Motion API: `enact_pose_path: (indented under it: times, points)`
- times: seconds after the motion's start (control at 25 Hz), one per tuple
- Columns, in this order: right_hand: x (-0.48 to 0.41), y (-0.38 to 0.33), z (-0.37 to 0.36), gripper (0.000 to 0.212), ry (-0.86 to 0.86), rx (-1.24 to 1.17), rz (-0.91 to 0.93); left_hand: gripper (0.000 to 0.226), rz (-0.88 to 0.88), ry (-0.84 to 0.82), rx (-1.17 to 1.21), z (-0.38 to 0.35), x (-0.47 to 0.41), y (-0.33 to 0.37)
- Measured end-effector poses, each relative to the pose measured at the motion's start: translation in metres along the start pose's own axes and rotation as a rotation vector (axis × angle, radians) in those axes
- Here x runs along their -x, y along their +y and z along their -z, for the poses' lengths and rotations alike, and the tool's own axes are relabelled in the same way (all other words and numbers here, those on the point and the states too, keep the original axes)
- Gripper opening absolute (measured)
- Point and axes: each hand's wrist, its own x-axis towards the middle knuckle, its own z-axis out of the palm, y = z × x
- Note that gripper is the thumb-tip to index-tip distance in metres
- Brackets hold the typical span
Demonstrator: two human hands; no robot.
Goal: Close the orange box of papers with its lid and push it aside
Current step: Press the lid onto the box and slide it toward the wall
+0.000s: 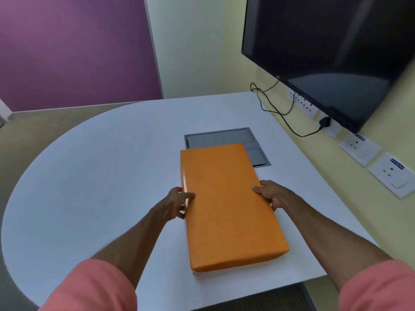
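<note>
**Lid on the orange box, both hands at its long sides**

The orange lid (226,205) fills the centre of the frame, covering the box; only a thin pale strip of the base (195,274) shows at its lower edge, so it looks seated or nearly so. Its far end overlaps a grey recessed panel (219,136) in the white table (89,176). Full of papers, the box is probably heavy and stiff, its glossy wrap slippery; gripping the long sides low down seems soundest, and a flat push should slide it.

The left hand (177,204) clasps the left long edge, thumb on top, fingers down the side. The right hand (270,194) grips the right edge likewise. Both forearms reach in from the bottom corners, pink sleeves (89,288) pushed up.
</note>
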Motion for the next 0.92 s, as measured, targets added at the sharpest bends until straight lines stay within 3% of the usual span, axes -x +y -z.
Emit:
enact_pose_path:
  times: [0.4, 0.92]
  points:
    - [0.001, 0.009, 0.094, 0.051, 0.035, -0.010, 0.005, 0.065, -0.060, -0.041, -0.063, -0.078, 0.002, 0.045]
    - [-0.029, 0.072, 0.256, 0.044, 0.083, -0.022, 0.020, 0.059, -0.065, -0.027, -0.034, -0.268, 0.008, 0.065]
